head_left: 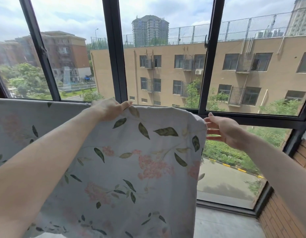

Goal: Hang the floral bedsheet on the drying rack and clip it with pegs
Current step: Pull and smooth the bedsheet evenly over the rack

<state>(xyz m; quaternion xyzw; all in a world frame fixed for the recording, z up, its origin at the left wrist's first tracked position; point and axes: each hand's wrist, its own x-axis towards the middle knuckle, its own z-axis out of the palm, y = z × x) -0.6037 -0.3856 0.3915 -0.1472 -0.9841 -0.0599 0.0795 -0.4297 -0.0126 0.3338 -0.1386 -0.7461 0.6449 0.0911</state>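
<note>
The left hand [111, 108] pinches the top fold of the floral bedsheet [135, 169], thumb and fingers closed on the cloth, holding it up at window height. The right hand [222, 129] sits just off the sheet's right edge, fingers spread and relaxed, fingertips touching or nearly touching the corner, gripping nothing. Below both hands the sheet drapes down in a broad panel; out past the left hand another stretch of it lies flat and level, as if over a bar, though the drying rack itself is hidden under the fabric.

The risk, as it looks: only one hand has a grip. If that pinch slips, the loose right side could slide down and bunch, and the weight hanging below the hands would pull the rest after it. No pegs are visible anywhere, so nothing holds the cloth yet.

Beyond the fingers stands the dark window frame [114, 48], close behind the sheet; to the right of the right hand a brick wall [286, 212] hems the corner, leaving little room to spread that edge.
</note>
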